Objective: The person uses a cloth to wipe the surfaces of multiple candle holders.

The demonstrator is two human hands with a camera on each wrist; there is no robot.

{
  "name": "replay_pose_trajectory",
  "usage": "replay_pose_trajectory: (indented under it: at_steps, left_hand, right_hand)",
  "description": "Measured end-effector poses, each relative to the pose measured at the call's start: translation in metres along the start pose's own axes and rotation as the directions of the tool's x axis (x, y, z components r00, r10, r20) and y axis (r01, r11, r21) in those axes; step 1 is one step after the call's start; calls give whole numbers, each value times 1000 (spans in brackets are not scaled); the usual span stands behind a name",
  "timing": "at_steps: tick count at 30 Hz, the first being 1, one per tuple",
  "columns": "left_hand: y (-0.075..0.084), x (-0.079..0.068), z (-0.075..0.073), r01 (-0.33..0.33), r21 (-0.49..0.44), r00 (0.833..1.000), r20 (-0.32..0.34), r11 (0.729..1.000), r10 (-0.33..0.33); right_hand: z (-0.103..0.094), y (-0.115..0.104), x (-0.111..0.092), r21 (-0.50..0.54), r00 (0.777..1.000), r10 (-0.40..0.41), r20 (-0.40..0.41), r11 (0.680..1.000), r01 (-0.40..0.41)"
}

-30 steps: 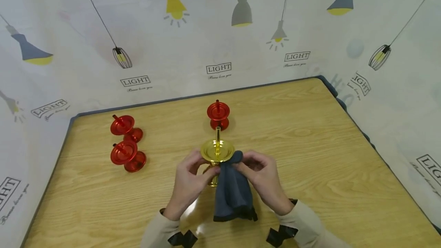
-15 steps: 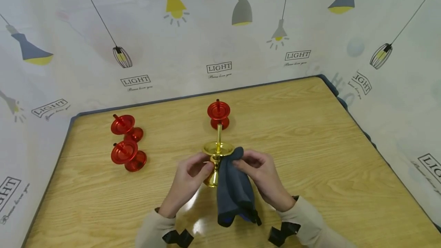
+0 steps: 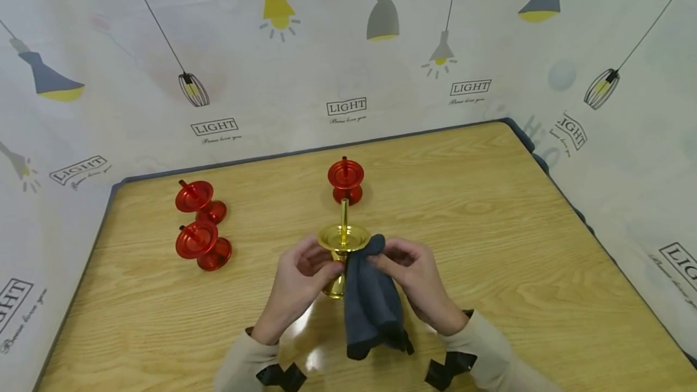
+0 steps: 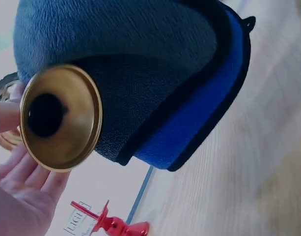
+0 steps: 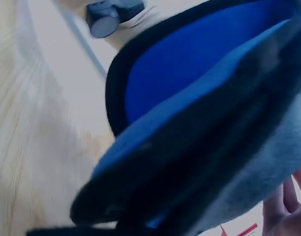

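A shiny gold candle holder (image 3: 344,239) with a wide dish and upright spike is held above the table, almost upright. My left hand (image 3: 299,280) grips its stem, thumb in front. In the left wrist view the hollow base (image 4: 74,142) of the holder faces the camera. My right hand (image 3: 412,274) pinches a grey-blue cloth (image 3: 373,310) against the stem, just below the dish. The cloth hangs down in loose folds and hides the stem's right side. Its bright blue underside shows in the right wrist view, where the cloth (image 5: 189,123) covers most of the right hand.
Two red candle holders stand at the left, one behind (image 3: 195,198) and one in front (image 3: 197,242). A third red candle holder (image 3: 346,177) stands just beyond the gold one. The wooden table (image 3: 490,216) is bordered by a lamp-printed sheet (image 3: 305,65).
The gold holder tipped slightly upward and to the right, then came back. My left thumb shifted on the stem. The cloth's hanging end swung a little right and lower. The red holders stayed put.
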State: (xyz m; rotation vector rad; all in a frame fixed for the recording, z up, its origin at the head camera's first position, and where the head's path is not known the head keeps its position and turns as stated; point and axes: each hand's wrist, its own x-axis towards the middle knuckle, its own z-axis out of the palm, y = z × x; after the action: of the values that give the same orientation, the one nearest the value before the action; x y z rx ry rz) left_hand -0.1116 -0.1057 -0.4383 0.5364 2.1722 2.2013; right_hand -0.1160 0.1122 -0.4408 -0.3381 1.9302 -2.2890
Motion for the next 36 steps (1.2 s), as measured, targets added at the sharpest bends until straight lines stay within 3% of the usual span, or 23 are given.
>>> replay_pose_trajectory:
  at_steps: [2,5,10,13,18,23,26,28,33,36]
  left_hand:
    - [-2,0,-1,-35,-30,999,32,999,36]
    - [-1,-1,1,-66,22,997,41,998,65]
    - [3,-2,14,-67,203,997,-32,977,75]
    - [3,0,18,-77,226,992,-81,971,98]
    - [4,3,14,-59,127,992,-102,990,72]
    - [0,3,3,-40,-27,999,-1,999,40]
    - [-2,2,0,-30,-45,998,51,999,32]
    - [-2,1,2,-32,11,998,54,999,31]
    - [0,1,15,-31,231,998,-52,972,44]
    - [-5,3,14,-14,221,997,-67,975,29]
  right_hand:
    - [-1,-1,1,56,999,34,18,998,-35]
    - [-1,0,2,75,999,43,9,996,-43]
    - [1,2,0,57,997,15,-71,998,-11]
    - [1,3,-1,37,996,6,-87,999,-3]
    - [0,2,-2,-6,998,-20,-64,1000,19]
    - [-3,-1,-2,33,1000,-1,-14,999,2]
    - [-4,-1,-2,46,1000,6,-6,999,-6]
    - [-3,0,-2,21,1000,-3,-25,1000,3]
    - [1,3,-1,-87,995,-49,-87,995,41]
    - [1,4,-1,-119,995,-66,-81,991,56]
